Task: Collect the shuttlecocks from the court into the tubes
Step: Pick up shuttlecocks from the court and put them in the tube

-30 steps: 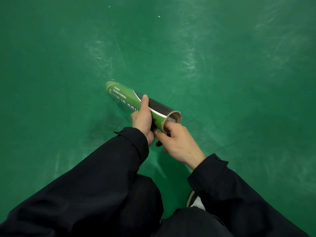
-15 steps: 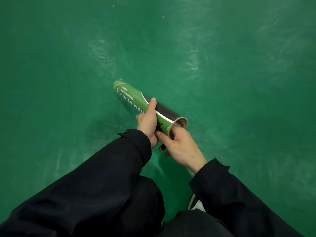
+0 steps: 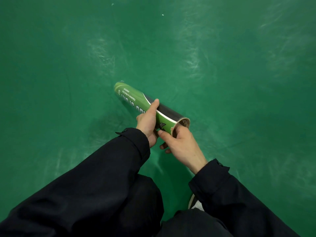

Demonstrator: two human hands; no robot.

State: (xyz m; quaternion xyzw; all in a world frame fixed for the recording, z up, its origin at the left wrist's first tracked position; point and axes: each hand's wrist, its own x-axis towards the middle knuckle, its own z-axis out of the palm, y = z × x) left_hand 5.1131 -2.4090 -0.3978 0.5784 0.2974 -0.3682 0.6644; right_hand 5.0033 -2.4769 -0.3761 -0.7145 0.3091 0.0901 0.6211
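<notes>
A green and black shuttlecock tube point(image 3: 131, 98) is held above the green court floor, its closed end pointing away to the upper left and its open mouth point(image 3: 183, 123) toward me. My left hand point(image 3: 147, 120) grips the tube round its middle, thumb laid along the top. My right hand point(image 3: 181, 144) is at the open mouth, thumb against the tube's side and fingers reaching into the opening. What those fingers hold is hidden. No loose shuttlecock shows on the floor.
Green court floor point(image 3: 222, 82) fills the view, with scuffed pale patches and two tiny white specks point(image 3: 162, 14) far ahead. My dark-sleeved arms and knees take up the bottom, with a shoe tip point(image 3: 195, 204) showing between them.
The tube and both hands have drifted slightly right and lower in the view. The grips stay the same.
</notes>
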